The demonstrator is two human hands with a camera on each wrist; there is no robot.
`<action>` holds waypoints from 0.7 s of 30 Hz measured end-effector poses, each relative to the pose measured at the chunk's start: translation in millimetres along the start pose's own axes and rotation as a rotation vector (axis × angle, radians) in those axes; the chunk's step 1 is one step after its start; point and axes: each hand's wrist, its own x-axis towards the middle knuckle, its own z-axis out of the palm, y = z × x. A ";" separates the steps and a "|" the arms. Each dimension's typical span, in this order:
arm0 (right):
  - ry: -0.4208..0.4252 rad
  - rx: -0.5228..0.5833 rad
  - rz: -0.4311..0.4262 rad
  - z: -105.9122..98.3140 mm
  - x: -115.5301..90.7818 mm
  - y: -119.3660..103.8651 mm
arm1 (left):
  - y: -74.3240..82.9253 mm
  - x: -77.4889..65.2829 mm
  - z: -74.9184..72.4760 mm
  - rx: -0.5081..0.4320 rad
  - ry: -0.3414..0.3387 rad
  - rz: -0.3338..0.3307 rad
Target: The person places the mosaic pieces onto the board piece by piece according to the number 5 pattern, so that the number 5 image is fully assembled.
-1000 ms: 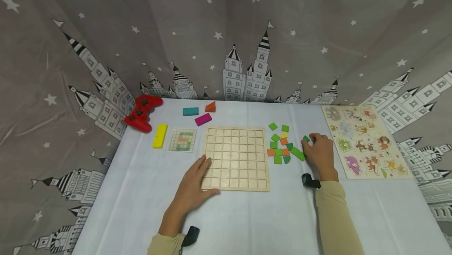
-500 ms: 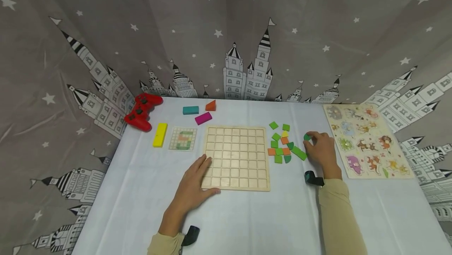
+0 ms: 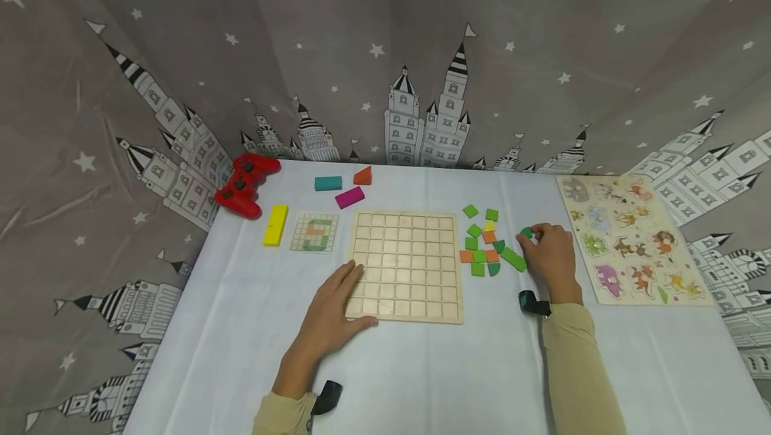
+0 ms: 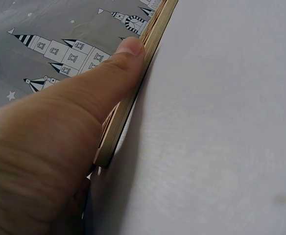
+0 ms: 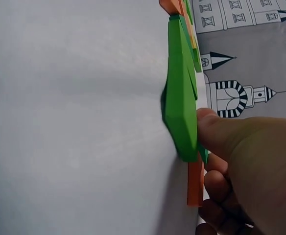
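Against one second ago, the left hand (image 3: 328, 318) had stayed relaxed, spread at the near left corner of the wooden board (image 3: 415, 268), while the dark green piece (image 3: 527, 231) seemed slightly turned, though fingers partly hid it. The red controller (image 3: 243, 187), yellow block (image 3: 275, 225) and pattern card (image 3: 314, 232) lay left of the board; loose tiles (image 3: 478, 256) lay between it and the right hand (image 3: 551, 261), which pinched the dark green piece.

right hand (image 3: 553, 259) | dark green piece (image 3: 527, 231) | turned in grip, rounded edge showing
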 end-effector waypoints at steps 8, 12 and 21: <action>-0.005 -0.015 0.038 2.1 -0.2 -3.2 | -1.4 0.8 0.1 0.005 -0.007 0.005; -0.005 -0.033 0.041 1.3 -2.6 -5.9 | -1.8 0.2 -0.5 0.002 -0.007 0.005; 0.008 -0.081 0.042 0.2 -4.1 -10.6 | -1.2 0.6 -0.9 0.001 -0.010 0.004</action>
